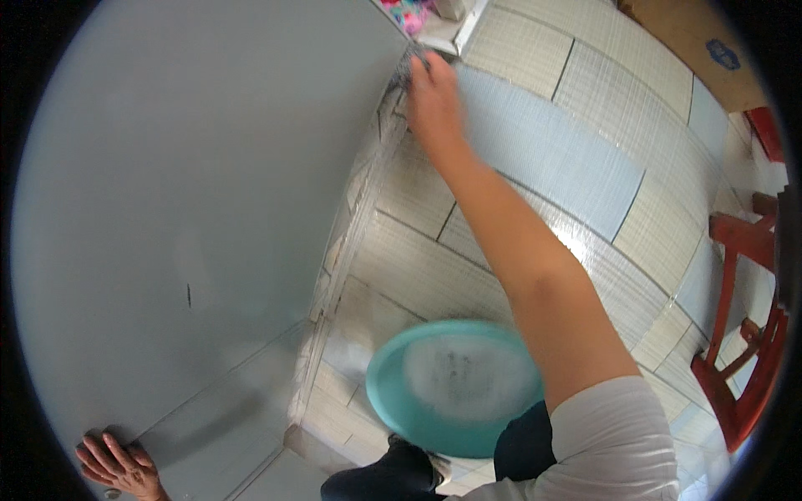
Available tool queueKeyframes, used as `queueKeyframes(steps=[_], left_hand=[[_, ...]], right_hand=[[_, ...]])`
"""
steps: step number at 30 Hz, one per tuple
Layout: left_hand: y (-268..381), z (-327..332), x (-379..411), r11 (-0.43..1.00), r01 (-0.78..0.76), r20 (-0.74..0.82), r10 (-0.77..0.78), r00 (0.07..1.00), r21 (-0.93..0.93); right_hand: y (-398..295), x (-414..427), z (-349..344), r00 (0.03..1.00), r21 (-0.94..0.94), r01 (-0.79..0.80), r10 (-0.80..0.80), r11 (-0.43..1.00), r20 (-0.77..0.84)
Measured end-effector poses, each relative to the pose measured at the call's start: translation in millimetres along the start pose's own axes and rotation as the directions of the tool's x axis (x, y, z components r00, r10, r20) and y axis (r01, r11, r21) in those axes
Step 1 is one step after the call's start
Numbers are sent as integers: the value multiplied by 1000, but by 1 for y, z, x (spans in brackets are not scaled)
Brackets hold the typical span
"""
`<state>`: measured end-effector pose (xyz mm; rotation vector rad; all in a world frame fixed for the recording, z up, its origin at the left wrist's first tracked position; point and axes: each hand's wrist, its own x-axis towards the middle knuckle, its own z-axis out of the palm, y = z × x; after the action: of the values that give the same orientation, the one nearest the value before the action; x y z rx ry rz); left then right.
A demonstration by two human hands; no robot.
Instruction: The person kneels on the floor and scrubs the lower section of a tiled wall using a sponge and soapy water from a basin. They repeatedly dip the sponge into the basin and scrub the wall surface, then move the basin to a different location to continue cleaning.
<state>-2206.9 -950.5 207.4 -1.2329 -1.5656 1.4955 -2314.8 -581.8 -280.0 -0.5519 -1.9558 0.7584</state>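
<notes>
My right hand (pixel 435 100) reaches to the far end of a grey panel's lower edge, its fingers closed on a dark grey cloth (pixel 410 62) pressed at the corner. The smooth grey panel (pixel 219 188) fills the left of the view and bears a short dark mark. At the bottom left, my left hand (pixel 122 466) lies with spread fingers against the panel surface, beside a small round metal knob (pixel 112 493). A turquoise plastic basin (pixel 382 394) with cloudy, whitish contents stands on the tiled floor by my legs.
Tiles (pixel 551 138) cover the floor. A red wooden chair (pixel 727 376) stands at the right edge, and a cardboard box (pixel 683 37) at the top right. A white-edged shelf or frame (pixel 460 37) with colourful items is just beyond my right hand.
</notes>
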Motion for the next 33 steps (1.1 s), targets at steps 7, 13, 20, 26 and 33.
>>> queueKeyframes(steps=[7,13,20,26,33], left_hand=[[0,4,-3,1000,11,16,-11,1000,-19],[7,5,8,1000,-6,-25,6,1000,-2],[7,-3,10,999,-18,-34,19,999,26],[6,-1,6,999,-10,-8,10,1000,33],[5,5,-4,1000,22,22,-23,1000,12]], right_hand=[[12,-6,21,828,134,-550,517,824,218],[-39,-16,34,837,439,-523,538,731,101],[-134,-120,-39,629,552,-759,169,345,758],[-70,-30,14,766,371,-633,480,679,428],[-42,-31,6,648,-36,-612,527,790,551]])
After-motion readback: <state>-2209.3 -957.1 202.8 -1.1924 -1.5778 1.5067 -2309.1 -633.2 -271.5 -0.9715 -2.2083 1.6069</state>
